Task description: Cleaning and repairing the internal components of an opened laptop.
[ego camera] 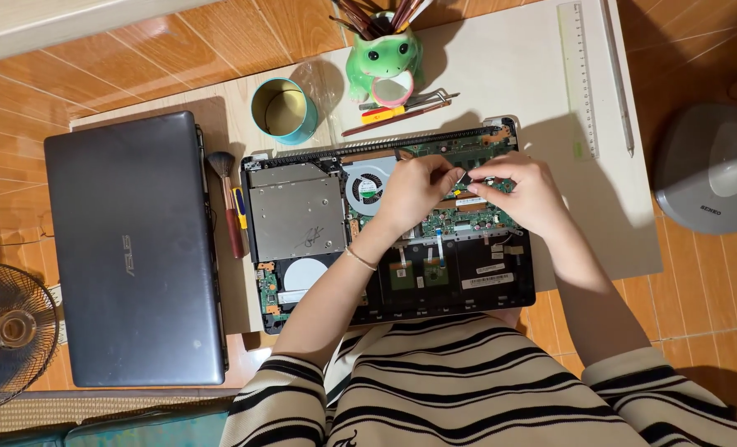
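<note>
An opened laptop base (319, 290) lies on a pale mat, its green circuit board (455, 219), round fan (362, 185) and silver drive bay (296, 213) exposed. Both hands meet above the board near its upper middle. My left hand (414, 192) pinches with fingertips at a small dark part (463, 178). My right hand (524, 192) pinches the same spot from the right. What exactly each finger grips is too small to tell.
A closed grey laptop cover (132, 248) lies at left. A brush (228, 207), a teal tin (283, 110), a green frog pen holder (382, 56), small tools (402, 109) and a clear ruler (578, 79) surround the base. A fan (8, 331) and grey appliance (712, 170) stand on the floor.
</note>
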